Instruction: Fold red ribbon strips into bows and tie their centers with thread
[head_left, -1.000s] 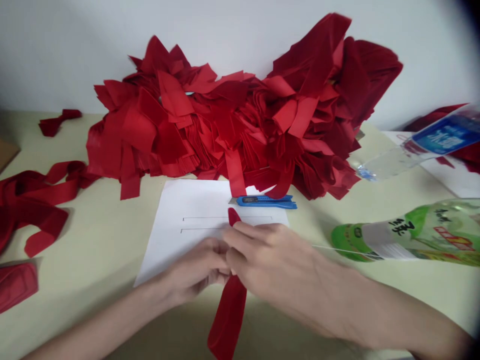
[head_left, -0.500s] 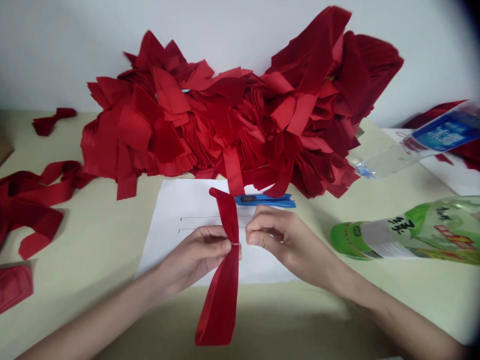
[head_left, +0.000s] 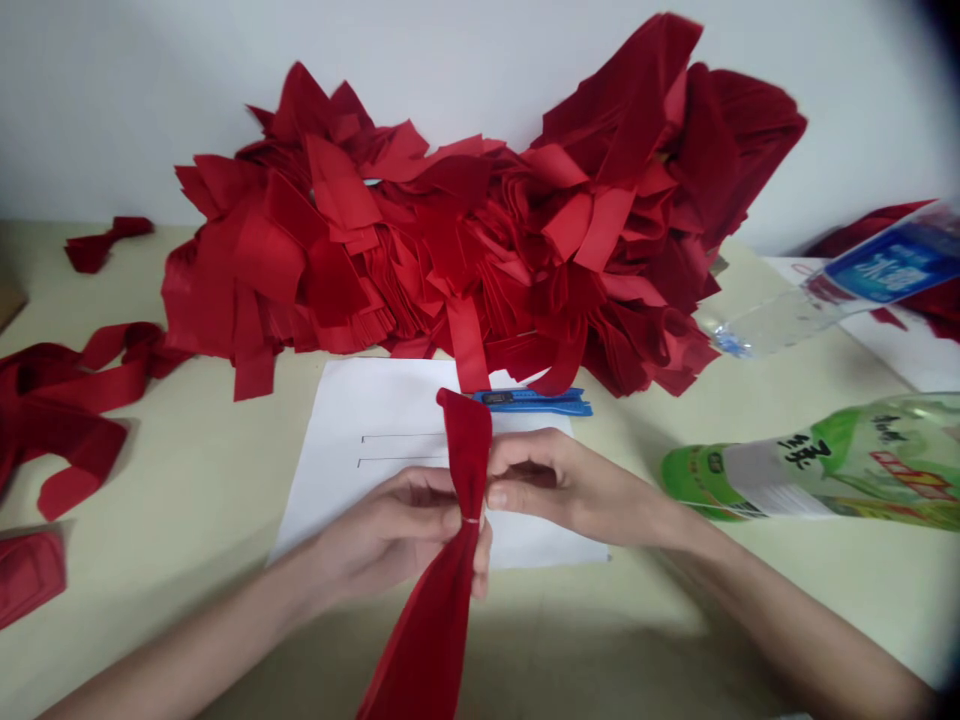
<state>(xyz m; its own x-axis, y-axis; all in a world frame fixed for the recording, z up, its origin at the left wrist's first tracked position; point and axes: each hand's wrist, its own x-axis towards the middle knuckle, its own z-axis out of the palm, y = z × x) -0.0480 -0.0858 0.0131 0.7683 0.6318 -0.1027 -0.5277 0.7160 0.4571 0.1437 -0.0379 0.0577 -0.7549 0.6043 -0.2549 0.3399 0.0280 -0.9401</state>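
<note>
- One red strip (head_left: 450, 570) stands upright over the near edge of the paper (head_left: 352, 430), gathered at a narrow waist with a thin pale tie round it. Its folded top rises above the waist and its long tail fans down toward the table's near edge.
- Left hand (head_left: 390, 535) has its fingers closed, pinching the strip at the waist from the left side.
- Right hand (head_left: 559, 485) has thumb and fingers closed on the strip just above the waist, from the right side.
- Two thin lines are drawn across the paper, which lies flat on the table (head_left: 187, 540).
- Just behind the strip's top, a blue cutter (head_left: 536, 402) lies at the paper's far edge.
- Beyond it a big pile (head_left: 465, 230) of red pieces is heaped against the wall.
- Loose red ribbons (head_left: 67, 400) lie well to the left.
- At the right, a green bottle (head_left: 825, 465) lies on its side; behind it lies a clear bottle (head_left: 847, 285) with a blue label.
</note>
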